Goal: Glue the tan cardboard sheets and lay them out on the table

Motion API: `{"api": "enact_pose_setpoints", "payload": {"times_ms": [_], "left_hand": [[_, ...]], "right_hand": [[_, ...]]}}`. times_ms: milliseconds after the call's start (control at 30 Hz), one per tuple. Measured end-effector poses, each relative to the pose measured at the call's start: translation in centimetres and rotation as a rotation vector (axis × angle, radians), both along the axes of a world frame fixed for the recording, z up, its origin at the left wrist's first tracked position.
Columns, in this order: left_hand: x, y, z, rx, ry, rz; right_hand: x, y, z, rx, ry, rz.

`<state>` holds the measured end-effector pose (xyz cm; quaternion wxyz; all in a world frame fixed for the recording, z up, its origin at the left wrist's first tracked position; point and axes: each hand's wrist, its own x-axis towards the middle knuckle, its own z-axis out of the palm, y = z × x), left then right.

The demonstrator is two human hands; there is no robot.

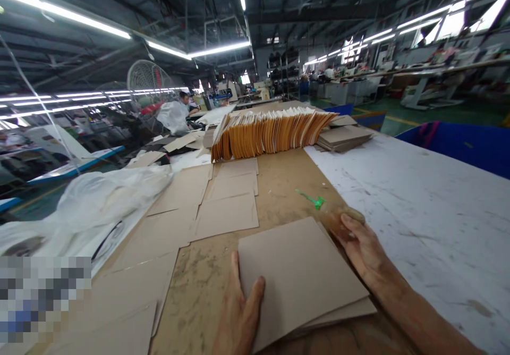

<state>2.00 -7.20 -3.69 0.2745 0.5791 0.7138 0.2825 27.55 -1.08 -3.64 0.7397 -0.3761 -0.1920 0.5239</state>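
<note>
**Both hands on the cardboard stack**

Here we are at the near edge of the worktop [418, 195], and a small stack of brown cardboard sheets [298, 275] lies flat right in front of the person. The left hand [239, 312] is planted at the stack's left edge, fingers spread and lying flat, thumb resting on top of the upper sheet; nothing is pinched in that grip. Over on the other side, the right hand [360, 248] lies along the stack's far right edge, its grip loosely open, fingers extended against the cardboard's corner, fingertips blurred.

Just beyond those fingertips sits a little green plastic piece [314, 201] on the brown surface. Further up the worktop, flat cardboard pieces [227, 201] are laid out in overlapping rows, and behind them a long row of upright folded boards [271, 132] stands fanned on edge. To its right, a low pile of flat boards [345, 138]. On the left, a crumpled clear plastic sheet [107, 195] drapes over the worktop's side. In the far background, another person [185, 101] works at a bench.
</note>
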Motion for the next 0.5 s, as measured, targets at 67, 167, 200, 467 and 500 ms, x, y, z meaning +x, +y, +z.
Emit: {"api": "enact_pose_setpoints", "payload": {"times_ms": [67, 167, 200, 467, 500], "left_hand": [[0.4, 0.8, 0.3, 0.003, 0.000, -0.018], [1.0, 1.5, 0.7, 0.004, -0.033, -0.039], [1.2, 1.6, 0.8, 0.006, -0.049, -0.044], [3.2, -2.1, 0.0, 0.015, -0.156, -0.007], [3.6, -2.8, -0.3, 0.037, -0.155, -0.002]], "right_hand": [[-0.6, -0.2, 0.1, -0.011, -0.006, 0.045], [-0.9, -0.8, 0.2, -0.037, -0.006, 0.094], [-0.8, -1.0, 0.2, -0.035, -0.001, 0.107], [1.6, -3.6, -0.8, -0.108, 0.059, 0.212], [1.9, -4.0, -0.9, -0.131, 0.061, 0.207]]}}
